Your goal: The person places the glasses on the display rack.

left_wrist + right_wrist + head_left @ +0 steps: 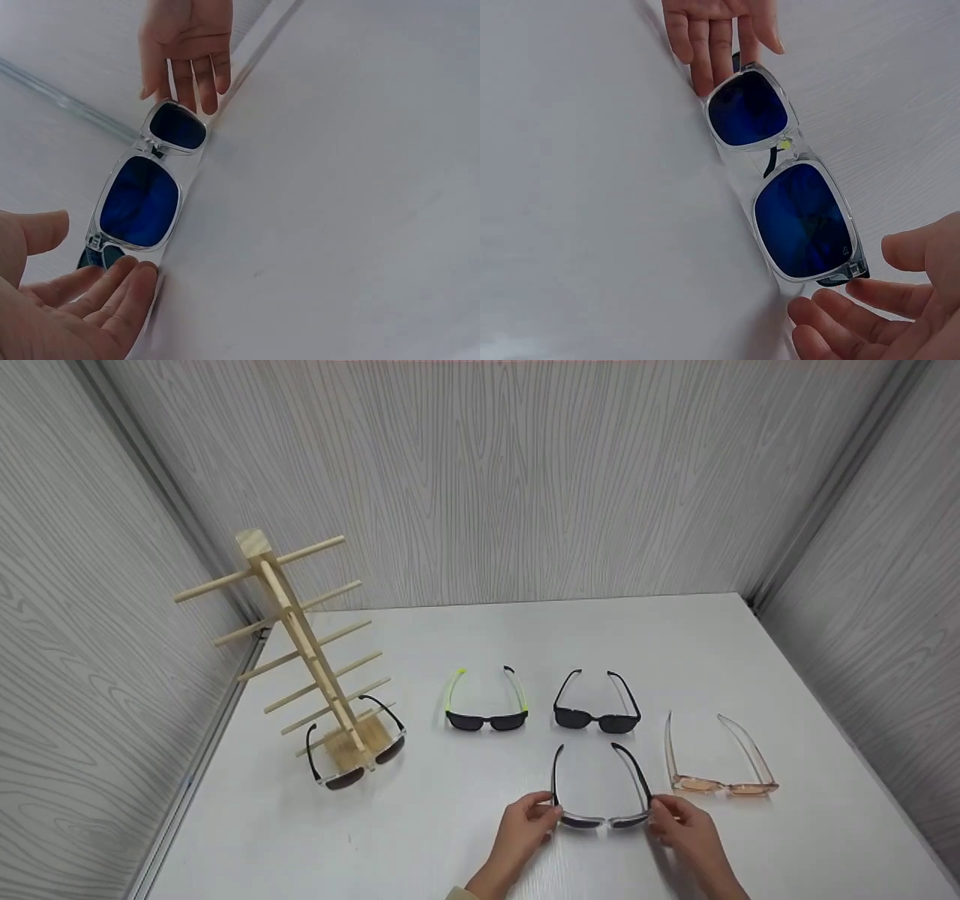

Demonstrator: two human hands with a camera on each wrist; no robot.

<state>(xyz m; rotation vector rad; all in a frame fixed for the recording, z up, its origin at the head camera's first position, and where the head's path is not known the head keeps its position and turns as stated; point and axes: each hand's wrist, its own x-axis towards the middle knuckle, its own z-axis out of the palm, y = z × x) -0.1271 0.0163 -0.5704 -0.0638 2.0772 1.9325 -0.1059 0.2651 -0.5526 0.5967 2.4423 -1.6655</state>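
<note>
Clear-framed sunglasses [582, 823] with dark temples stand unfolded on the white table between my hands, lenses toward me. Both wrist views show their lenses [140, 201] as deep blue. My left hand [521, 829] is at the left hinge, its fingertips by the temple. At the opposite hinge, the fingertips of my right hand [686, 832] touch or nearly touch the frame. In the wrist views each thumb stands apart from the glasses and the fingers look relaxed. Just beyond lie black sunglasses [596, 721]; tinted orange glasses [724, 787] are to the right.
A wooden display rack [307, 641] with several pegs stands at the left. Another clear-framed pair of sunglasses [346, 778] sits around its base. Black sunglasses with yellow-green temples [487, 722] lie mid-table. Grey wood-grain panels [480, 480] enclose the table at the back and sides.
</note>
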